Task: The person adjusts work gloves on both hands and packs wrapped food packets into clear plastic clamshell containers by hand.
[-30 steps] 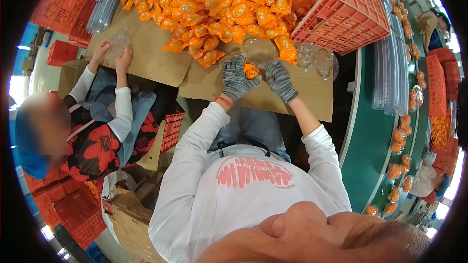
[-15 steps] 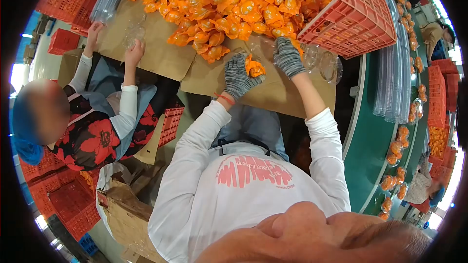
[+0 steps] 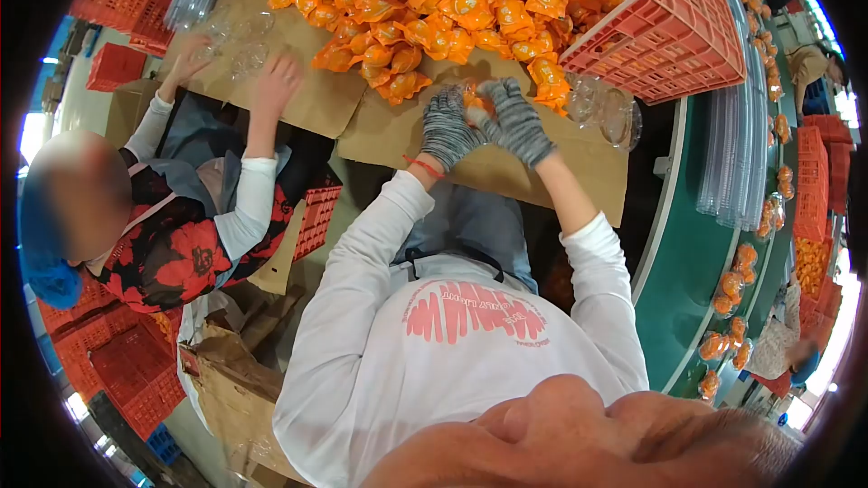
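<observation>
My left hand [image 3: 448,130] and my right hand [image 3: 519,123], both in grey striped knit gloves, come together over the cardboard [image 3: 398,140] in front of me. Between them is an orange-wrapped fruit [image 3: 472,99], partly covered by the fingers. My left hand curls round its left side, and my right fingers and thumb close on it from the right. Whether clear plastic surrounds it, I cannot tell. Just beyond lies a big heap of orange-wrapped fruits [image 3: 434,0]. Clear plastic shells [image 3: 604,113] lie to the right of my right hand.
A red crate [image 3: 665,32] lies tipped beside the heap. On the right, a green conveyor [image 3: 669,289] carries filled clear packs [image 3: 732,289] and stacked plastic shells [image 3: 731,158]. At left, a co-worker's hands [image 3: 276,86] are over the cardboard near more clear shells [image 3: 249,59].
My right hand has come left from the heap's edge to meet my left hand at the wrapped fruit. My left hand has tilted over it. The co-worker's near hand has shifted right.
</observation>
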Tool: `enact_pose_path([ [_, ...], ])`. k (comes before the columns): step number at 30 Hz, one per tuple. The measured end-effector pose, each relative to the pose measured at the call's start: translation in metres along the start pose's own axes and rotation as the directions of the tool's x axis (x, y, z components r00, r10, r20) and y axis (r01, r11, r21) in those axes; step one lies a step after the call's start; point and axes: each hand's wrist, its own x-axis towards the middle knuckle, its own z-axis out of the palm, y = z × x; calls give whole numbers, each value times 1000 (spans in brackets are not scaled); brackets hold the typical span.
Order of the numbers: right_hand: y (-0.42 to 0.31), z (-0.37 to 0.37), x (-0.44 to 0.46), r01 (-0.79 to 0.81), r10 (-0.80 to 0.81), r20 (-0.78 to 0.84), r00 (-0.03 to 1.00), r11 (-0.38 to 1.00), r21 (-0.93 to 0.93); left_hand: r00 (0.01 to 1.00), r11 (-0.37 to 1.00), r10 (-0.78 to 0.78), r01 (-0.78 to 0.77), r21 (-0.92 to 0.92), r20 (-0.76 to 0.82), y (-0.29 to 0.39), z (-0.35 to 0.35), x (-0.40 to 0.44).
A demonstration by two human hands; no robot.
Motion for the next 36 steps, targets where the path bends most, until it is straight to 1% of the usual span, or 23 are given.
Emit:
enact_pose_path([
  [1, 6, 6, 9, -21, 21, 9, 1000, 999, 33, 1000, 1000, -5, 5, -4, 8, 3, -5, -1],
  [4, 12, 16, 25, -26, 13, 152, 988, 996, 82, 999, 996, -3, 7, -84, 54, 0, -16, -1],
  [5, 13, 17, 26, -16, 8, 162, 987, 999, 46, 990, 963, 33, 5, -269, 135, -10, -20, 1],
  [6, 13, 16, 27, -8, 6, 174, 985, 1000, 12, 974, 896, 83, 20, -444, 211, -27, -24, 4],
  [7, 13, 16, 25, -6, 9, 186, 982, 1000, -20, 949, 797, 149, 51, -602, 279, -38, -29, 3],
  [10, 34, 30, 25, 23, -54, 150, 987, 980, 199, 940, 720, 79, 176, -671, 331, -47, -42, -1],
  [13, 36, 36, 15, -12, -1, 86, 996, 988, 151, 921, 742, 52, 223, -632, 386, -33, -54, 1],
  [16, 31, 38, 7, -17, 11, 47, 999, 990, 140, 972, 730, -21, 174, -661, 233, -36, -25, -5],
  [17, 32, 39, 8, 3, -4, 15, 1000, 994, 106, 978, 763, -51, 167, -624, 200, -38, -18, -7],
  [19, 25, 38, 9, 31, -29, -48, 998, 999, 41, 985, 826, -100, 159, -541, 137, -29, -24, -10],
  [20, 23, 36, 8, 62, -65, -43, 997, 996, -59, 972, 787, -153, 228, -574, 177, -27, -26, -9],
  [22, -5, 12, 10, 127, -137, -22, 990, 958, -258, 933, 692, -249, 359, -627, 259, -24, -26, -6],
  [25, 2, 21, 16, 157, -161, 17, 987, 924, -348, 943, 659, -191, 329, -676, 273, -31, -16, -5],
  [28, 4, 22, 15, 168, -164, 42, 986, 923, -347, 944, 340, -89, 328, -882, 317, -45, 0, -9],
  [29, 7, 24, 15, 195, -191, 50, 980, 910, -366, 936, 284, -111, 351, -892, 333, -47, 5, -11],
  [31, 14, 26, 15, 252, -249, 60, 967, 877, -409, 922, 171, -149, 381, -909, 358, -34, -9, -12],
  [34, 18, 28, 14, 306, -313, 53, 948, 852, -426, 901, -108, -238, 347, -932, 363, -36, 5, -18],
  [36, 19, 30, 13, 322, -332, 54, 942, 843, -432, 870, 10, -284, 424, -906, 404, -35, 10, -24],
])
